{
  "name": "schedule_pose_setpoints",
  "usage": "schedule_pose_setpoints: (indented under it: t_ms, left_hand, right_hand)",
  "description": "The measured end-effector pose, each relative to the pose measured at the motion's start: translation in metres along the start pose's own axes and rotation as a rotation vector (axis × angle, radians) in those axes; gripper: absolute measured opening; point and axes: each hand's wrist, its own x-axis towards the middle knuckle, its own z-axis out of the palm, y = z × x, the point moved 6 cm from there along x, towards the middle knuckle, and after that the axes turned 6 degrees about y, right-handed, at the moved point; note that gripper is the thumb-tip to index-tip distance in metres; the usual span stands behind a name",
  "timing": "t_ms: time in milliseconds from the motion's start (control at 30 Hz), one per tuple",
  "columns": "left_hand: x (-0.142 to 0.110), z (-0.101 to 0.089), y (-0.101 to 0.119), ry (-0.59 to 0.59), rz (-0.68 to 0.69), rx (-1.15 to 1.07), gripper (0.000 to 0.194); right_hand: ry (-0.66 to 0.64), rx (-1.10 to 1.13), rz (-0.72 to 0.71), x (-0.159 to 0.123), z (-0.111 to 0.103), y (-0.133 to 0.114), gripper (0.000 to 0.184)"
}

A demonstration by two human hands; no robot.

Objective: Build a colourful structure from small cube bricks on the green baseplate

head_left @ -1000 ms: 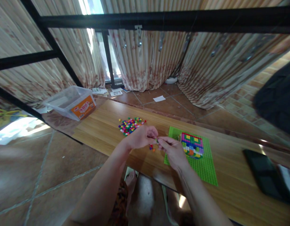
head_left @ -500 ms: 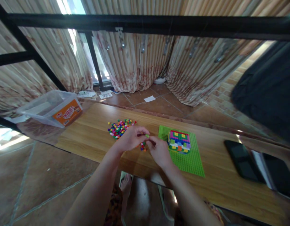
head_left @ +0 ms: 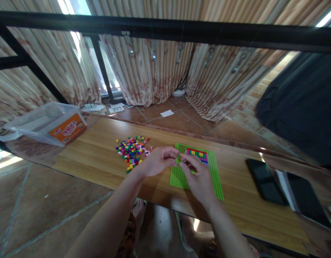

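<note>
Right hand (head_left: 199, 176) nearer brick block (head_left: 198, 153) (multicoloured)

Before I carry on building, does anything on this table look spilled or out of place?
The loose bricks lie in a scattered heap on bare wood, while the clear tub stands apart from them, so they could pass for a spill. Nothing looks damaged, though the hands hide part of the brick build.

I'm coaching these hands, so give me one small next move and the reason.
Probably ease the right hand slightly aside: from this view, it hides part of the block structure on the green baseplate.
</note>
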Motion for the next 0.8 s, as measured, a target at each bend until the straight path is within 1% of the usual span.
schedule_pose_setpoints:
  t_ms: [67, 133, 267, 367, 433, 500, 533, 567, 600, 733, 800]
  left_hand:
    - [0.002, 0.010, 0.000, -0.050, -0.038, -0.116, 0.028]
    - [0.004, 0.017, 0.000, -0.084, -0.067, -0.186, 0.035]
    - [0.008, 0.029, -0.001, -0.128, -0.084, -0.246, 0.041]
    - [0.013, 0.038, -0.005, -0.108, -0.115, -0.261, 0.041]
    - [0.016, 0.040, -0.008, -0.058, -0.132, -0.230, 0.037]
    - [0.018, 0.039, -0.008, 0.001, -0.129, -0.138, 0.029]
    - [0.019, 0.039, -0.008, 0.014, -0.124, -0.081, 0.026]
    - [0.018, 0.039, -0.007, 0.003, -0.124, -0.027, 0.025]
    - [0.017, 0.041, -0.006, -0.029, -0.128, 0.018, 0.026]
    - [0.009, 0.052, -0.005, -0.246, -0.140, 0.177, 0.038]
    - [0.007, 0.056, -0.005, -0.293, -0.110, 0.275, 0.045]
  right_hand:
    - [-0.057, 0.040, -0.012, 0.001, -0.006, 0.002, 0.024]
    - [-0.090, 0.066, -0.011, 0.001, -0.012, 0.006, 0.022]
    - [-0.083, 0.041, 0.003, 0.000, -0.026, 0.012, 0.018]
    - [-0.072, -0.021, -0.010, 0.001, -0.037, 0.014, 0.017]
    - [-0.047, -0.076, 0.000, 0.002, -0.046, 0.020, 0.017]
    - [0.003, -0.142, 0.021, 0.004, -0.056, 0.029, 0.018]
    - [0.030, -0.175, 0.030, 0.005, -0.061, 0.033, 0.018]
    - [0.052, -0.204, 0.035, 0.006, -0.065, 0.038, 0.019]
    - [0.064, -0.225, 0.035, 0.006, -0.068, 0.042, 0.019]
    - [0.048, -0.257, 0.026, 0.005, -0.068, 0.054, 0.018]
    - [0.044, -0.288, 0.025, 0.005, -0.066, 0.056, 0.016]
